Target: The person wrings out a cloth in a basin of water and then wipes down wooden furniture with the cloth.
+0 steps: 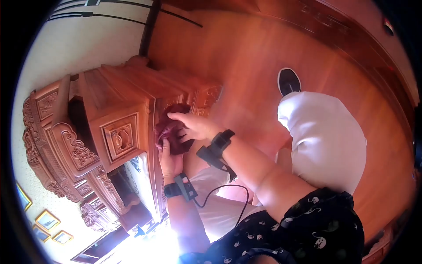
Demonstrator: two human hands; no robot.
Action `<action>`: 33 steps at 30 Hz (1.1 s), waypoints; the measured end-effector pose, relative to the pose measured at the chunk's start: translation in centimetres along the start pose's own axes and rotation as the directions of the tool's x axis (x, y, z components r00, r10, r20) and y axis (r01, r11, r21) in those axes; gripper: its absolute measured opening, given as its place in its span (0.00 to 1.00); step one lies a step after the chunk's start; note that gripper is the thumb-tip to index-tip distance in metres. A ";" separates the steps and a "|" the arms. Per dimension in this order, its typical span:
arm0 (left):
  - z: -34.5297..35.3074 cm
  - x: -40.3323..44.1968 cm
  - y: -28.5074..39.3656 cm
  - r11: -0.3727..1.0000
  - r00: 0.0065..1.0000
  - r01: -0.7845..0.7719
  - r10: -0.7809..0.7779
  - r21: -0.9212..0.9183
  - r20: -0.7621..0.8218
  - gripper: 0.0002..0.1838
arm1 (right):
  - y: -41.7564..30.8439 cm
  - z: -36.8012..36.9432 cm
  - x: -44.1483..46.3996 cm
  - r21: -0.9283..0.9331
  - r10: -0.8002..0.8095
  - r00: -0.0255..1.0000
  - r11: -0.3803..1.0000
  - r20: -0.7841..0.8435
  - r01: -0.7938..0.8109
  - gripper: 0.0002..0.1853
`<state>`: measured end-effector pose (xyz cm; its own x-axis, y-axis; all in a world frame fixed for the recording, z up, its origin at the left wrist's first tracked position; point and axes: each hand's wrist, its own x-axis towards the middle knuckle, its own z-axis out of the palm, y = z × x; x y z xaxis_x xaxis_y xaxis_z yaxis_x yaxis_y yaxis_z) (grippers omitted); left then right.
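Observation:
A dark red cloth [173, 132] is bunched between my two hands, close against the side of a carved wooden cabinet [125, 99]. My left hand [167, 159] is closed on the cloth's lower edge, thumb pointing up. Over the cloth's right part lies my right hand [192, 126], with the thumb on top and the fingers curled into the fabric. A carved drawer front [121, 137] is just left of the cloth. Both wrists wear black straps with devices, and a cable runs from the left one.
Glossy reddish-brown floor [246, 57] stretches beyond the cabinet. My bent leg in white trousers [325, 136] and a black shoe [289, 82] are at the right. Long dark wooden furniture [343, 35] runs along the upper right. Framed pictures [47, 220] hang at the lower left.

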<state>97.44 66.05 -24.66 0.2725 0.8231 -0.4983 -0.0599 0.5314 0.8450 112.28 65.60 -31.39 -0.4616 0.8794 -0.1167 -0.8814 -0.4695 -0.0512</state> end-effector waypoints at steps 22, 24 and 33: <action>8.2 5.3 4.0 0.987 0.989 -0.113 0.100 0.118 0.111 0.19 | -5.7 -5.6 -1.5 -0.844 -0.964 0.261 0.104 0.044 0.526 0.27; 7.8 5.7 3.7 0.981 0.986 -0.108 0.086 0.163 0.141 0.18 | -5.7 -5.5 -1.3 -0.723 -0.688 0.717 0.439 0.111 0.533 0.25; 7.7 3.6 5.0 0.060 0.644 -0.606 0.623 0.793 0.445 0.18 | -6.4 -4.7 -2.6 -0.362 -0.470 0.814 0.865 -0.342 0.347 0.18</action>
<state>105.54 70.10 -20.76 0.5651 0.7716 0.2918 0.5926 -0.6258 0.5071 119.56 65.94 -35.46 0.0727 0.9092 -0.4099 -0.8864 -0.1295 -0.4444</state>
